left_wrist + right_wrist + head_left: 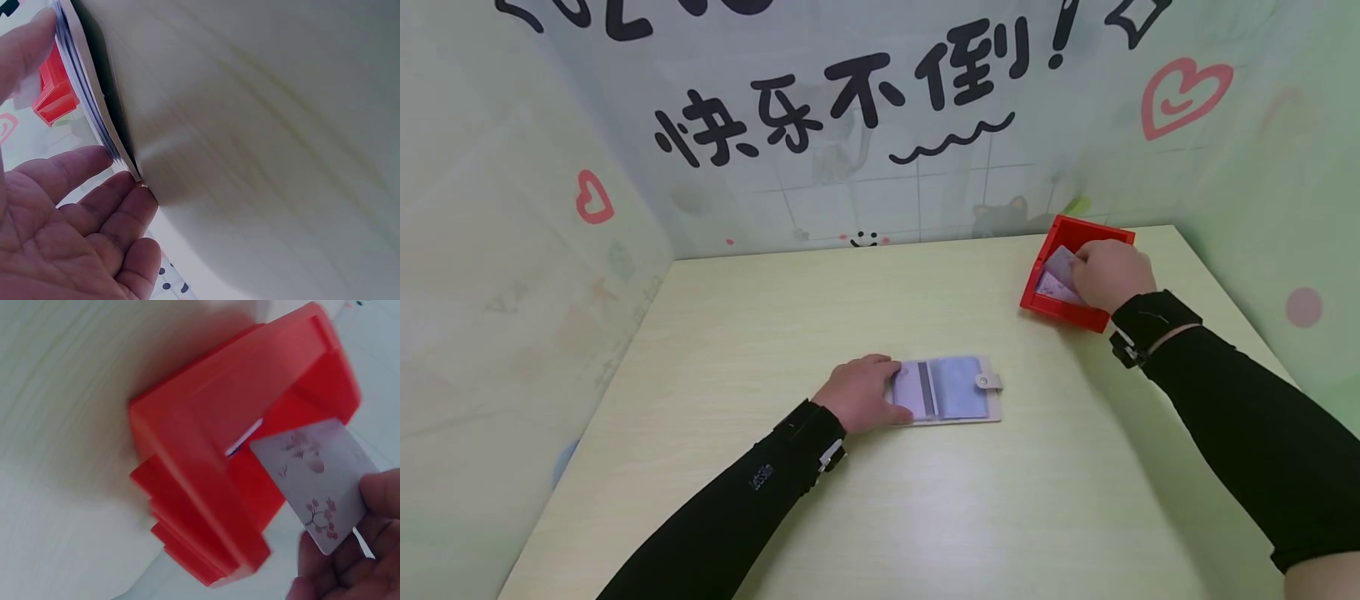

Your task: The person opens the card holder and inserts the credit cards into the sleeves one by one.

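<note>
An open card holder with clear sleeves and a snap strap lies flat on the table. My left hand grips its left end, the thumb at the near edge and fingers at the far edge. In the left wrist view, the holder's stacked sleeves show edge-on between thumb and fingers. My right hand is at the red bin and pinches a pale card with a pink blossom print. Another pinkish card lies inside the bin.
The light wooden table meets a printed back wall with black lettering and side walls at left and right. The red bin stands near the table's back right corner.
</note>
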{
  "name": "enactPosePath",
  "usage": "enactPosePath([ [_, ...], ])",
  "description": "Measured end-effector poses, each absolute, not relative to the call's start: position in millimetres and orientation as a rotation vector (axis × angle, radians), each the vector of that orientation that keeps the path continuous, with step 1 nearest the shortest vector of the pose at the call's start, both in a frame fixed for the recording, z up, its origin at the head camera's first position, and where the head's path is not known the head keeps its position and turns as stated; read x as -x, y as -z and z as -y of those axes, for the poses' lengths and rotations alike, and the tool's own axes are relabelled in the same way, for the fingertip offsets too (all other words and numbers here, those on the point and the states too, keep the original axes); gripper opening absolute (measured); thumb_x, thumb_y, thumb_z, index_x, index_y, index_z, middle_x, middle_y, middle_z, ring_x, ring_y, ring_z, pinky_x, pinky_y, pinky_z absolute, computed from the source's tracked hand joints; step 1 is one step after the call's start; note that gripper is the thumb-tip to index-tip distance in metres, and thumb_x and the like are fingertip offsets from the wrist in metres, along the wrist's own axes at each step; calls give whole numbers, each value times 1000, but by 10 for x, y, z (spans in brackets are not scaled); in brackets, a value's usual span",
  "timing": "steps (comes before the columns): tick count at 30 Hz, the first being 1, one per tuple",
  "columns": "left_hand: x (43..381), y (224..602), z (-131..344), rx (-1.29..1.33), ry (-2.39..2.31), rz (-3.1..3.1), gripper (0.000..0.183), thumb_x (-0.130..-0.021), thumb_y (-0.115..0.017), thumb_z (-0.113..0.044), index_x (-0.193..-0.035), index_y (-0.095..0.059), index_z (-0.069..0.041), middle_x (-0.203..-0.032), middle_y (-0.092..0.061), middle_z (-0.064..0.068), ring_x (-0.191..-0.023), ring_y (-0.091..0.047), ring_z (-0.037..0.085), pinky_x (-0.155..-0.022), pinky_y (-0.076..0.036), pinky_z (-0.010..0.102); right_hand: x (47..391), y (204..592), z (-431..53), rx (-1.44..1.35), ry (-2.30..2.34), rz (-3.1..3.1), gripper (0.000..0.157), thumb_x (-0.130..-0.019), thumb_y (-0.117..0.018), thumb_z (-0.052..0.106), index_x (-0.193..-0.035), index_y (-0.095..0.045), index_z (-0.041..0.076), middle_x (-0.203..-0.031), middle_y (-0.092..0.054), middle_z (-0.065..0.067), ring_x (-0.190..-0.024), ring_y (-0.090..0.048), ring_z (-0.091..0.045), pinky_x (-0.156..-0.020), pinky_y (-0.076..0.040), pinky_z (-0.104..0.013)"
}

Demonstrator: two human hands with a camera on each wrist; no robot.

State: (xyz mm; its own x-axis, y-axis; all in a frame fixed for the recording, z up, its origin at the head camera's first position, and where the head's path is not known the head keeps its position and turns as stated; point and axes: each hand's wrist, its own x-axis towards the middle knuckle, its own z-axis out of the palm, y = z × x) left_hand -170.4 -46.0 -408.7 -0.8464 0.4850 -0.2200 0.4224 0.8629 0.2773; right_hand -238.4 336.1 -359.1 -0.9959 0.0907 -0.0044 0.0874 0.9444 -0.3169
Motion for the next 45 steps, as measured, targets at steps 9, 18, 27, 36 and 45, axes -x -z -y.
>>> enactPosePath([
  [9, 1700, 4081, 460, -692, -309, -2757, 76, -88, -82, -47, -150, -58, -10, -154, -58, 11, -140, -56, 30, -118, -45, 48, 2142, 3453, -3100, 123, -791, 2932, 41, -108, -54, 25, -132, -67, -6, -119, -71, -28, -103, -60, -44, -91, -58, -56],
  [18, 1709, 4105, 466, -700, -316, -2760, 78, -87, -83, -47, -150, -58, -9, -152, -60, 10, -140, -56, 28, -117, -46, 46, 1893, 3458, -2624, 65, -1111, 3091, 59, -105, -64, 25, -157, -47, 2, -129, -68, -22, -106, -62, -36, -81, -62, -39],
  [27, 1705, 4092, 472, -677, -344, -2745, 81, -86, -84, -46, -152, -56, -8, -153, -59, 11, -141, -55, 29, -119, -43, 47, 1732, 3733, -2228, -31, -1388, 3229, 59, -105, -64, 20, -159, -45, 6, -91, -66, -13, -73, -60, -22, -58, -44, -25],
  [36, 1689, 4082, 471, -656, -370, -2733, 81, -86, -85, -45, -152, -56, -8, -153, -59, 10, -141, -55, 29, -120, -43, 46, 1700, 3888, -2044, -99, -1410, 3289, 56, -105, -63, 17, -157, -47, 4, -86, -63, -11, -68, -58, -21, -59, -44, -25],
  [45, 1696, 4091, 478, -649, -379, -2728, 80, -86, -84, -45, -152, -56, -10, -153, -59, 9, -139, -56, 28, -120, -43, 46, 1713, 3940, -1962, -68, -1393, 3339, 57, -105, -63, 17, -158, -47, 6, -91, -63, -12, -66, -58, -20, -59, -44, -25],
])
